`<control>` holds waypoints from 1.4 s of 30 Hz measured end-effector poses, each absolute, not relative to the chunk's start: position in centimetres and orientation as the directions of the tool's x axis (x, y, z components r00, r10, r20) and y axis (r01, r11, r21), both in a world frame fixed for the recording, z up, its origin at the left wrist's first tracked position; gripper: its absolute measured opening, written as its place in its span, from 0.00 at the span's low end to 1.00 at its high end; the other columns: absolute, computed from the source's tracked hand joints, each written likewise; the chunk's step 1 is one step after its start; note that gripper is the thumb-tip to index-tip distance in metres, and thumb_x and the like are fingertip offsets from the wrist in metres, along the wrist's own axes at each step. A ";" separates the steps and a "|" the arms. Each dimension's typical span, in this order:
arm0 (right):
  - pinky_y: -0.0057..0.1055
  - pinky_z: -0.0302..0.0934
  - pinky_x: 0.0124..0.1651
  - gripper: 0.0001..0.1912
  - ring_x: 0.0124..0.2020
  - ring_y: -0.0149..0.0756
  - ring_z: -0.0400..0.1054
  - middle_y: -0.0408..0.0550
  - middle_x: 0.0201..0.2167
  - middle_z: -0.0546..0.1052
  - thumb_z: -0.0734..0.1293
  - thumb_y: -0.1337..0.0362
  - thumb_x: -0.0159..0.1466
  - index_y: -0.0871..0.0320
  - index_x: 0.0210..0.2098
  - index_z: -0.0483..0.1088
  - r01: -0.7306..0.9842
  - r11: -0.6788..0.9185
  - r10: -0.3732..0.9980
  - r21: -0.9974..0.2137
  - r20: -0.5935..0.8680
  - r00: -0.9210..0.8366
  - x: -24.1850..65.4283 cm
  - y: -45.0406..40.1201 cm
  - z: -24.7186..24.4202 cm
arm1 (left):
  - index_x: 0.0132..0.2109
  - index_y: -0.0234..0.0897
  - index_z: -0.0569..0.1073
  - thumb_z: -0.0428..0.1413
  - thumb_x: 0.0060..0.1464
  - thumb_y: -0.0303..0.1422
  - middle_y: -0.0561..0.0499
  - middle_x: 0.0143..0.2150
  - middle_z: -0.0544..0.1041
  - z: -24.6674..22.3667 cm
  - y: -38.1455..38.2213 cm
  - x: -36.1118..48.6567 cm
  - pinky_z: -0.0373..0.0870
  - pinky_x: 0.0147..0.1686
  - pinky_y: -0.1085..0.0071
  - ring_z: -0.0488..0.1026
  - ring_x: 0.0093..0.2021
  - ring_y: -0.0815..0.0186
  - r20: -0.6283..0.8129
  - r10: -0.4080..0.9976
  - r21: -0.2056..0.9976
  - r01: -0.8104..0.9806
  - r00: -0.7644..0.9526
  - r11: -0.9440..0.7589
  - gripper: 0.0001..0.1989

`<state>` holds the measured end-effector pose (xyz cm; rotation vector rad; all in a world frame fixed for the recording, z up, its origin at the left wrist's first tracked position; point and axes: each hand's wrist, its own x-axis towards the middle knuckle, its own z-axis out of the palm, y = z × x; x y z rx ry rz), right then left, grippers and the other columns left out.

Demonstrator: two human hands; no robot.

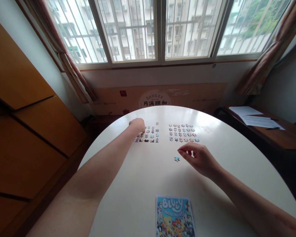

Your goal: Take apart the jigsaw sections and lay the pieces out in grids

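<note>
My left hand [137, 125] reaches far across the round white table, over the left group of jigsaw puzzle pieces [152, 132]. Its fingers are curled down among the pieces, and what they grip, if anything, is hidden. My right hand [197, 157] hovers nearer to me, thumb and fingertips pinched together with nothing visible in them. Just left of those fingertips lies a light-blue puzzle piece or small joined cluster [177, 159]. Beyond the right hand, a second group of loose pieces [184, 133] is laid out in rows.
A Bluey picture card or booklet [175, 215] lies at the near side of the white table [135, 184]. Papers [259, 121] and a pen rest on a brown side desk [286, 140] to the right. An orange-brown cabinet [27, 131] stands left, windows ahead.
</note>
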<state>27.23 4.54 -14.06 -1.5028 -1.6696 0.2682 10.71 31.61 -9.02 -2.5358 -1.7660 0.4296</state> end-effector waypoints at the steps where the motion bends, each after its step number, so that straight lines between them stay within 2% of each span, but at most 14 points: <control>1: 0.31 0.64 0.31 0.08 0.26 0.32 0.67 0.45 0.29 0.78 0.65 0.62 0.66 0.54 0.34 0.77 0.711 0.259 0.893 -0.654 0.442 0.081 27.2 4.5 -14.0 | 0.49 0.32 0.78 0.68 0.39 0.35 0.35 0.50 0.77 -9.0 31.7 10.8 0.75 0.43 0.59 0.76 0.47 0.48 -0.217 0.923 -0.174 0.918 0.318 -0.357 0.27; 5: 0.31 0.64 0.31 0.09 0.27 0.33 0.68 0.45 0.28 0.78 0.65 0.61 0.66 0.54 0.34 0.77 0.709 0.271 0.888 -0.651 0.453 0.077 27.1 4.4 -13.9 | 0.49 0.36 0.78 0.69 0.39 0.36 0.36 0.52 0.77 -9.0 32.0 11.0 0.75 0.45 0.57 0.75 0.50 0.46 -0.234 0.923 -0.180 0.919 0.306 -0.350 0.27; 10: 0.30 0.64 0.32 0.08 0.27 0.32 0.68 0.45 0.28 0.78 0.65 0.62 0.66 0.54 0.35 0.77 0.699 0.275 0.891 -0.660 0.448 0.072 27.0 4.3 -13.8 | 0.44 0.38 0.80 0.70 0.35 0.36 0.36 0.51 0.77 -9.1 32.7 11.5 0.73 0.46 0.55 0.74 0.51 0.43 -0.270 0.919 -0.176 0.923 0.288 -0.341 0.24; 14: 0.31 0.64 0.32 0.08 0.27 0.33 0.68 0.45 0.28 0.78 0.65 0.62 0.66 0.54 0.35 0.77 0.684 0.280 0.893 -0.674 0.444 0.071 27.0 4.3 -13.8 | 0.41 0.39 0.81 0.70 0.35 0.36 0.39 0.44 0.80 -8.8 33.0 11.8 0.73 0.46 0.54 0.76 0.47 0.45 -0.321 0.911 -0.175 0.929 0.260 -0.327 0.21; 18: 0.31 0.65 0.32 0.08 0.28 0.33 0.69 0.45 0.28 0.78 0.66 0.62 0.65 0.54 0.35 0.78 0.683 0.280 0.896 -0.674 0.439 0.067 27.1 4.3 -14.0 | 0.33 0.37 0.80 0.70 0.37 0.35 0.42 0.34 0.81 -8.1 32.7 11.8 0.73 0.45 0.59 0.77 0.42 0.49 -0.361 0.898 -0.140 0.937 0.253 -0.320 0.13; 21: 0.31 0.65 0.32 0.07 0.28 0.33 0.69 0.45 0.29 0.78 0.66 0.63 0.65 0.54 0.35 0.78 0.677 0.288 0.899 -0.677 0.434 0.052 27.1 4.4 -14.1 | 0.31 0.35 0.80 0.67 0.44 0.35 0.42 0.33 0.81 -6.6 32.0 11.3 0.72 0.42 0.63 0.78 0.39 0.53 -0.356 0.887 -0.070 0.938 0.295 -0.340 0.09; 26: 0.30 0.65 0.32 0.07 0.28 0.32 0.69 0.44 0.30 0.79 0.66 0.65 0.64 0.54 0.35 0.78 0.692 0.270 0.905 -0.670 0.422 0.055 27.5 4.4 -14.1 | 0.39 0.37 0.79 0.62 0.50 0.37 0.47 0.36 0.81 -2.5 29.8 9.6 0.68 0.31 0.72 0.77 0.36 0.62 -0.307 0.851 0.122 0.904 0.426 -0.409 0.10; 29: 0.31 0.66 0.34 0.07 0.30 0.32 0.71 0.45 0.32 0.79 0.67 0.66 0.64 0.54 0.35 0.78 0.726 0.236 0.926 -0.646 0.377 0.035 28.1 4.4 -14.0 | 0.38 0.39 0.79 0.62 0.47 0.34 0.49 0.32 0.80 -1.8 26.8 8.2 0.63 0.25 0.74 0.75 0.33 0.64 -0.282 0.702 0.433 0.740 0.654 -0.515 0.09; 33: 0.34 0.68 0.38 0.08 0.34 0.35 0.73 0.47 0.36 0.80 0.68 0.67 0.62 0.53 0.39 0.80 0.759 0.193 0.951 -0.622 0.308 0.010 28.9 4.6 -14.3 | 0.34 0.40 0.78 0.63 0.44 0.34 0.52 0.32 0.80 -4.8 22.3 6.7 0.65 0.26 0.74 0.72 0.28 0.68 -0.343 0.495 0.597 0.592 0.798 -0.541 0.06; 35: 0.35 0.68 0.39 0.09 0.35 0.36 0.73 0.48 0.37 0.79 0.68 0.67 0.62 0.53 0.40 0.80 0.763 0.187 0.958 -0.619 0.288 -0.001 29.0 4.7 -14.7 | 0.34 0.40 0.79 0.61 0.45 0.34 0.52 0.32 0.81 -7.0 20.9 6.4 0.66 0.26 0.74 0.73 0.28 0.67 -0.350 0.461 0.632 0.568 0.816 -0.527 0.07; 37: 0.34 0.68 0.40 0.09 0.35 0.36 0.73 0.48 0.37 0.79 0.69 0.67 0.61 0.52 0.39 0.80 0.759 0.194 0.960 -0.621 0.279 -0.017 28.9 4.9 -15.1 | 0.35 0.39 0.80 0.60 0.46 0.33 0.52 0.30 0.80 -8.9 20.2 6.2 0.66 0.26 0.74 0.73 0.27 0.67 -0.326 0.482 0.638 0.566 0.813 -0.522 0.07; 42: 0.31 0.67 0.38 0.09 0.35 0.34 0.72 0.48 0.39 0.78 0.70 0.67 0.60 0.51 0.38 0.81 0.761 0.226 0.960 -0.608 0.271 -0.069 28.4 5.1 -15.7 | 0.34 0.40 0.81 0.59 0.43 0.31 0.52 0.33 0.82 -11.0 19.9 6.2 0.68 0.32 0.72 0.76 0.34 0.64 -0.242 0.606 0.533 0.625 0.758 -0.570 0.09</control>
